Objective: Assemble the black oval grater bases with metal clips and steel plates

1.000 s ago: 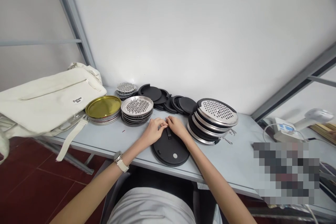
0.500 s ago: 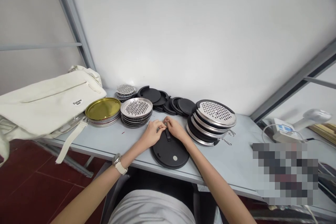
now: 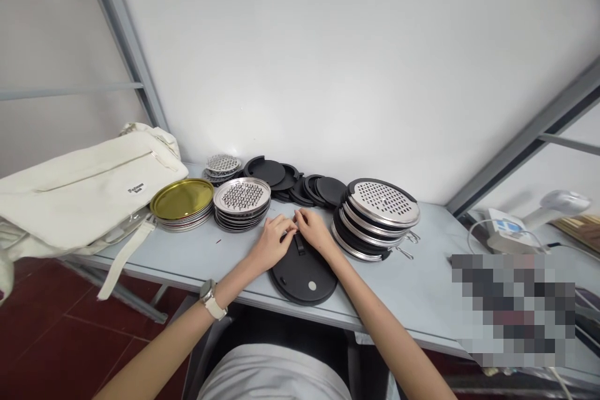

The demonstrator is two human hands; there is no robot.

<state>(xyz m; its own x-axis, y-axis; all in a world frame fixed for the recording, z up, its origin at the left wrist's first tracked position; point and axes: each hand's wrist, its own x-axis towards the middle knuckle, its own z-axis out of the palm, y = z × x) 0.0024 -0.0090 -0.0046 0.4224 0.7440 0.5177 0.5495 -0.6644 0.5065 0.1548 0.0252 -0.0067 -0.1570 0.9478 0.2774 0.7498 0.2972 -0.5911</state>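
A round black plastic disc (image 3: 290,269) lies flat near the table's front edge, with a pale round spot and a small dark slot on its near half. A short black strip (image 3: 300,245) runs across its far part toward my fingers. My left hand (image 3: 275,239) is closed in a pinch at the disc's far edge, its fingertips meeting those of my right hand (image 3: 310,228), also closed there. What lies between the fingertips is too small and hidden to make out. Just right stands a stack of black-rimmed metal graters (image 3: 384,200).
On the left are stacked grater plates (image 3: 241,195) and gold and silver lids (image 3: 182,199) beside a cream bag (image 3: 94,181). Black rings and discs (image 3: 281,178) lie along the wall. A white scanner (image 3: 557,203) stands at the far right, near a blurred-out patch.
Both hands stay at the disc's far edge, with only slight finger movement. The camera view has shifted a little; the disc and stacks stay in place.
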